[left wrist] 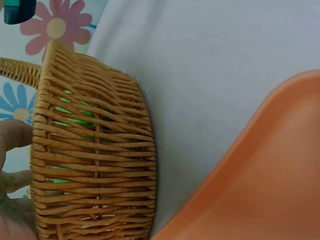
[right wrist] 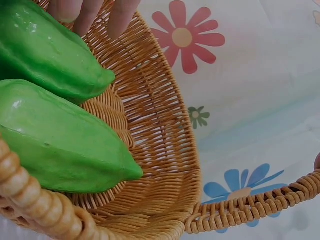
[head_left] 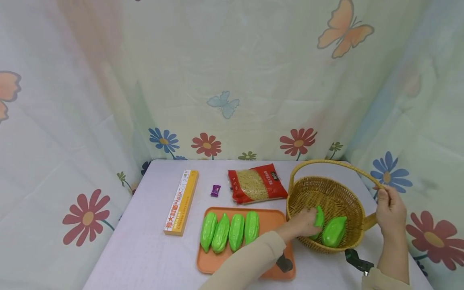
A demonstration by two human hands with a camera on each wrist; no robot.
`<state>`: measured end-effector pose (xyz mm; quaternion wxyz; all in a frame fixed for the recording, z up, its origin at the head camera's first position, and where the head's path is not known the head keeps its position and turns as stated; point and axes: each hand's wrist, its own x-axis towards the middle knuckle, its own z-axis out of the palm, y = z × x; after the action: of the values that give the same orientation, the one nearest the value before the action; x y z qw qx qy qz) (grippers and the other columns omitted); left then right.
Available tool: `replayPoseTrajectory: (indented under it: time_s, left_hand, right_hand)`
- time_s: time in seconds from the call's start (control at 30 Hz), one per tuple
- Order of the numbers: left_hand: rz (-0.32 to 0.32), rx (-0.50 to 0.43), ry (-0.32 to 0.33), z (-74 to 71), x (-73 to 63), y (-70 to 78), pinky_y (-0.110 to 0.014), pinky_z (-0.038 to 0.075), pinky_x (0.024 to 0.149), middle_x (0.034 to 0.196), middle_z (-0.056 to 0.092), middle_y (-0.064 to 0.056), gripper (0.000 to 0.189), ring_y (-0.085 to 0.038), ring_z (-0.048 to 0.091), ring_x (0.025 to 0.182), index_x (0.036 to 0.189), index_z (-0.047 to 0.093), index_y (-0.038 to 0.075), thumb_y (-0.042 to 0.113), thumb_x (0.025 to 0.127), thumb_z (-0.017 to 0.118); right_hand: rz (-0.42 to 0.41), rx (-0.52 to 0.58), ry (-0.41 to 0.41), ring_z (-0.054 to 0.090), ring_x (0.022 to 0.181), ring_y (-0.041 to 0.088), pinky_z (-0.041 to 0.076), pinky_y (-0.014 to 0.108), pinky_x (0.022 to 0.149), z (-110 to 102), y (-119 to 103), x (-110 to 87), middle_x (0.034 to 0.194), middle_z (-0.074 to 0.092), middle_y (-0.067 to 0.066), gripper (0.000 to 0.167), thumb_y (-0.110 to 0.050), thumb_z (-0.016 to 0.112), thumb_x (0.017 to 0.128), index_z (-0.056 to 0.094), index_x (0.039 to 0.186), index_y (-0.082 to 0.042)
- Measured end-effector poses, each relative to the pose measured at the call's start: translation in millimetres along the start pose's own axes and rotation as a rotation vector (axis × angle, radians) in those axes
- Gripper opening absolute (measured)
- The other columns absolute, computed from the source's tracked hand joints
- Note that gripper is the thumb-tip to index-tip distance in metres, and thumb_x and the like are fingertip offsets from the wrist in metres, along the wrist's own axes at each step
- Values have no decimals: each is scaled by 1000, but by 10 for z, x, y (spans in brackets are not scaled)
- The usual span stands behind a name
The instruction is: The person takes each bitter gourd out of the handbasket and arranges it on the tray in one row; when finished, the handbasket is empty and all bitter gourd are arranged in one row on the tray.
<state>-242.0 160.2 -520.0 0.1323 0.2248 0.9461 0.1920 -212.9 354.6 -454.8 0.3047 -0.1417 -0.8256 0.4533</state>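
A wicker basket (head_left: 301,237) stands at the right of the table, its handle (head_left: 330,162) arching over it. My right hand (head_left: 391,207) grips the handle on its right side. Two glossy green ribbed vegetables with pointed tips lie inside: one (head_left: 333,232) to the right, and another (right wrist: 47,55) beside my left hand (head_left: 306,222). That hand reaches over the near-left rim. In the right wrist view its fingers (right wrist: 122,17) hang fairly straight beside the vegetable; the thumb is hidden. The left wrist view shows them spread behind the wicker wall.
Left of the basket, an orange tray (head_left: 217,266) bears several green vegetables (head_left: 221,233). Behind it lie a red noodle bag (head_left: 253,183) and a small purple packet (head_left: 215,191). A yellow-and-white pasta box (head_left: 182,202) lies farther left. Floral cloth (head_left: 253,80) encloses the table.
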Motion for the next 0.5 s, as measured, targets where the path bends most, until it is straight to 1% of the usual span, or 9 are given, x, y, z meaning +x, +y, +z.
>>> replayPoseTrajectory:
  time_s: [0.07,0.17,0.37,0.43,0.5]
  left_hand:
    - [-1,-18,-9,9,-5,9,-22,43,61,117,48,2,62,-5,48,80,138,37,22,39,85,62]
    - [22,1,-14,34,-11,19,-21,42,62,117,48,2,63,-5,48,81,139,37,21,38,84,63]
    - [89,140,4,98,16,16,-18,43,68,121,47,0,66,-5,51,94,137,37,20,37,81,67]
    - [94,167,-2,101,7,24,-18,43,68,123,46,0,66,-6,51,95,137,37,21,36,81,68]
    - [99,181,-8,100,-6,34,-18,43,67,122,45,0,66,-6,52,93,137,36,22,35,80,69]
  right_hand:
    - [0,1,-7,35,71,6,26,25,65,-1,-1,-1,72,38,-5,23,-27,38,98,57,103,-15]
    - [15,-6,-16,36,73,6,26,25,66,-6,-10,-2,73,38,-5,23,-28,37,98,57,104,-17]
    - [4,6,1,36,73,5,26,24,66,6,-13,-15,73,39,-6,22,-26,39,98,58,102,-16]
    - [-13,7,13,36,73,5,26,23,66,4,-16,-18,72,39,-8,22,-25,39,98,58,102,-13]
    - [-8,-2,12,36,73,4,25,23,67,-7,-23,-21,72,38,-8,23,-25,39,98,57,103,-12]
